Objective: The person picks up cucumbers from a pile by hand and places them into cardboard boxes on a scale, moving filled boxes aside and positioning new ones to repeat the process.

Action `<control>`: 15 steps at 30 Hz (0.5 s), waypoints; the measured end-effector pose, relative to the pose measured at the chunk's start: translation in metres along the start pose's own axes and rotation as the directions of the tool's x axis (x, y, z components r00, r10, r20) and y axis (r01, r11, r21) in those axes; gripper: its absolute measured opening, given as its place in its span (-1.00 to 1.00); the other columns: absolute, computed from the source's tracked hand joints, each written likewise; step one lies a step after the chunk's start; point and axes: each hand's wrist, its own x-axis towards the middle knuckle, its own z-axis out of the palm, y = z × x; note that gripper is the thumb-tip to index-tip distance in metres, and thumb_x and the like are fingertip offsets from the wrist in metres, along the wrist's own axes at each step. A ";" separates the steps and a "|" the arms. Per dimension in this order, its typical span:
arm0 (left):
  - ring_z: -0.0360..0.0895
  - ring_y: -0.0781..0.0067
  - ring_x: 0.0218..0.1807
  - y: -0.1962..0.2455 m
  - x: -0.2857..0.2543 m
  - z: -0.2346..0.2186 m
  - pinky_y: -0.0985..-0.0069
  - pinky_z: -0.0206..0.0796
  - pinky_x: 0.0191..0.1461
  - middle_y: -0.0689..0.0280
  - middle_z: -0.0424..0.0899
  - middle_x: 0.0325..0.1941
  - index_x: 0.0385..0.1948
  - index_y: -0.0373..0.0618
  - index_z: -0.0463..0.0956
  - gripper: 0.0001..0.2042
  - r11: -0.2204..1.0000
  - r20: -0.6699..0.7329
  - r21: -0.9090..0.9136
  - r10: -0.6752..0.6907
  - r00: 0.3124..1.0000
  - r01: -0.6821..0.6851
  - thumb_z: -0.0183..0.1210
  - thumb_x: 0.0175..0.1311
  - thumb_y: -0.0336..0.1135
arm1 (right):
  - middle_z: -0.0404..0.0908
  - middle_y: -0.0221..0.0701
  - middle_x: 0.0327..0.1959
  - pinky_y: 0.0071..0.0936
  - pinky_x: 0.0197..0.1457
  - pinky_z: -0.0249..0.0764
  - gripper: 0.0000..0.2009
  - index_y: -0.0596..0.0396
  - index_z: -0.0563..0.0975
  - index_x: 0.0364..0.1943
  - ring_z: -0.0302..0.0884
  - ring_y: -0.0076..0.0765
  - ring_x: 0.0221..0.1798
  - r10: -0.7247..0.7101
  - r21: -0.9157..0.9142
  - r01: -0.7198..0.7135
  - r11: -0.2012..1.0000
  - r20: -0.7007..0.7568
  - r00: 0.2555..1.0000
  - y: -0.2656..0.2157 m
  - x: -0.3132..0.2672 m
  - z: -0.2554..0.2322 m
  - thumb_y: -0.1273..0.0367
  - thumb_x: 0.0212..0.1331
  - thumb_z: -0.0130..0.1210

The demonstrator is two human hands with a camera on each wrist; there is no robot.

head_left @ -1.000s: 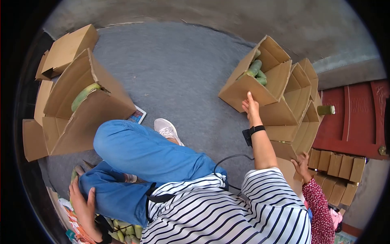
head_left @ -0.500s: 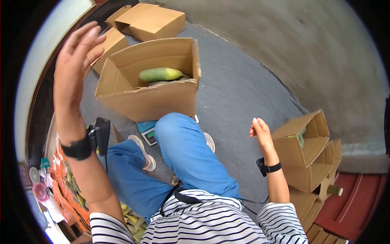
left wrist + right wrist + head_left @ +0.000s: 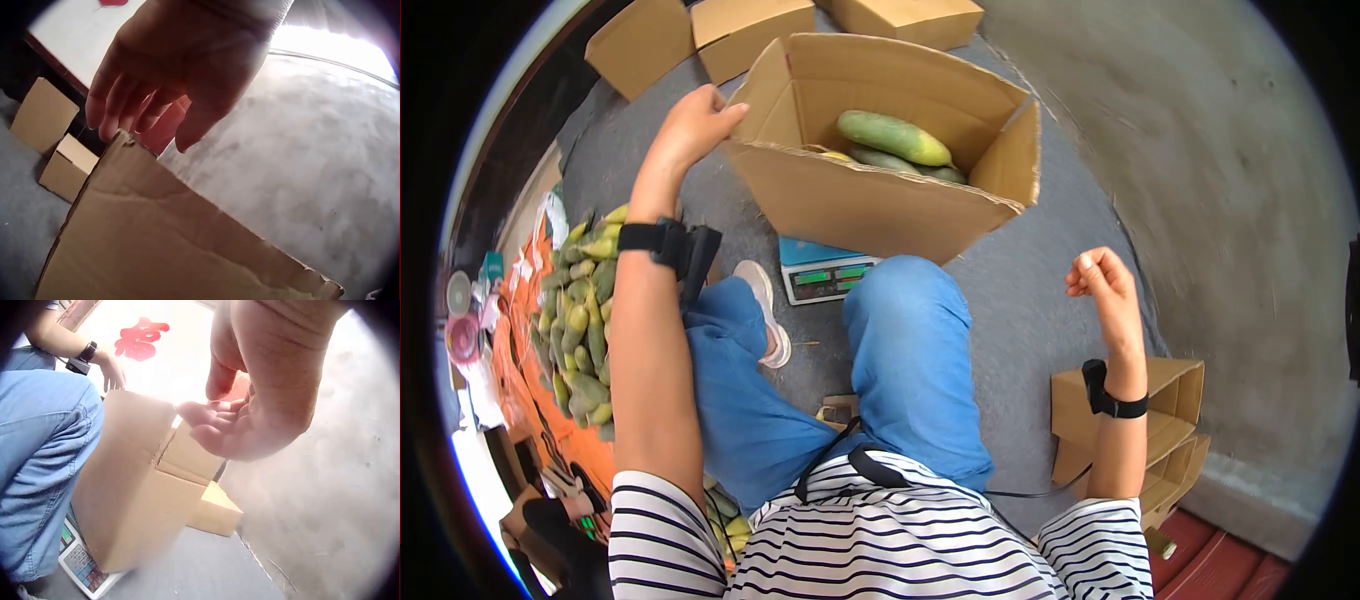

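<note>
A tall open cardboard box (image 3: 870,205) stands over a digital scale (image 3: 830,275) with lit green displays, in front of the knees. Inside lie long green vegetables (image 3: 895,137), yellowing at one end, like large cucumbers. My left hand (image 3: 695,125) is at the box's near left corner. In the left wrist view, its fingers hang loosely, thumb apart, with fingertips right at the torn corner. My right hand (image 3: 1108,285) hovers to the right of the box, fingers loosely curled and holding nothing. The right wrist view shows that hand (image 3: 262,387) overlapping the box's far edge.
Several cardboard boxes (image 3: 750,40) stand behind the tall one. More open boxes (image 3: 1125,405) are at the right, beside the grey wall (image 3: 1200,200). A heap of green and yellow vegetables (image 3: 580,330) lies on an orange sheet at the left.
The view has turned left, bringing the box and scale to the middle. My left hand rose from the knee, then came down to the box corner. My right hand left the boxes on the right.
</note>
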 end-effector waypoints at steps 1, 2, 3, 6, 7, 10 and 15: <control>0.53 0.43 -0.45 0.002 0.001 0.002 0.46 0.36 -0.40 0.21 0.55 -0.53 -0.40 -0.27 0.46 -0.64 0.997 0.065 -0.024 -0.078 0.995 0.080 0.19 0.19 -0.07 | 0.54 -0.46 -0.47 -0.58 -0.30 0.46 -0.79 0.11 0.46 -0.37 0.47 -0.58 -0.42 -0.004 -0.025 0.005 1.000 0.015 1.000 -0.005 0.013 0.003 0.28 0.35 0.00; 0.48 0.50 -0.58 0.006 0.000 0.004 0.49 0.30 -0.55 0.29 0.49 -0.64 -0.53 -0.22 0.41 -0.66 0.987 0.135 -0.046 -0.148 0.980 0.155 0.19 0.18 -0.09 | 0.54 -0.46 -0.48 -0.58 -0.30 0.46 -0.79 0.11 0.46 -0.38 0.47 -0.58 -0.42 -0.007 -0.050 0.008 0.999 0.024 1.000 -0.010 0.026 0.005 0.28 0.35 0.01; 0.39 0.57 -0.70 0.005 -0.002 0.007 0.54 0.18 -0.68 0.37 0.39 -0.72 -0.62 -0.14 0.29 -0.66 0.973 0.142 -0.143 -0.160 0.977 0.180 0.17 0.18 -0.13 | 0.52 -0.45 -0.50 -0.58 -0.32 0.46 -0.75 0.11 0.46 -0.42 0.47 -0.58 -0.44 -0.039 -0.077 0.041 0.996 0.033 0.999 -0.018 0.038 0.010 0.25 0.35 0.00; 0.39 0.55 -0.71 0.001 0.002 0.008 0.53 0.20 -0.68 0.36 0.40 -0.71 -0.62 -0.15 0.30 -0.68 0.969 0.187 -0.131 -0.184 0.965 0.210 0.16 0.16 -0.15 | 0.52 -0.43 -0.52 -0.58 -0.34 0.47 -0.64 0.12 0.47 -0.46 0.47 -0.57 -0.46 -0.036 -0.166 0.044 0.985 0.047 0.998 -0.036 0.080 0.022 0.11 0.32 0.01; 0.39 0.55 -0.71 -0.002 0.004 0.010 0.53 0.20 -0.68 0.36 0.40 -0.71 -0.62 -0.15 0.30 -0.68 0.969 0.187 -0.141 -0.176 0.967 0.203 0.16 0.16 -0.15 | 0.52 -0.43 -0.52 -0.58 -0.34 0.47 -0.64 0.12 0.47 -0.46 0.47 -0.57 -0.46 -0.038 -0.175 0.044 0.984 0.037 0.999 -0.041 0.094 0.027 0.11 0.32 0.01; 0.38 0.54 -0.73 -0.007 0.007 0.011 0.53 0.19 -0.70 0.37 0.39 -0.72 -0.62 -0.13 0.28 -0.69 0.964 0.224 -0.164 -0.170 0.960 0.209 0.17 0.14 -0.16 | 0.46 -0.48 -0.56 -0.59 -0.40 0.37 -0.55 0.11 0.48 -0.48 0.38 -0.60 -0.52 0.068 -0.371 -0.052 0.927 0.029 0.997 -0.055 0.126 0.042 -0.02 0.28 0.01; 0.36 0.57 -0.74 -0.006 0.009 0.008 0.55 0.17 -0.72 0.38 0.39 -0.72 -0.64 -0.11 0.27 -0.68 0.940 0.275 -0.230 -0.186 0.943 0.252 0.17 0.13 -0.16 | 0.56 -0.31 -0.58 -0.40 -0.39 0.45 -0.47 0.26 0.55 -0.46 0.53 -0.39 -0.51 0.180 -0.701 -0.082 0.709 0.067 0.981 -0.051 0.156 0.041 -0.06 0.09 0.06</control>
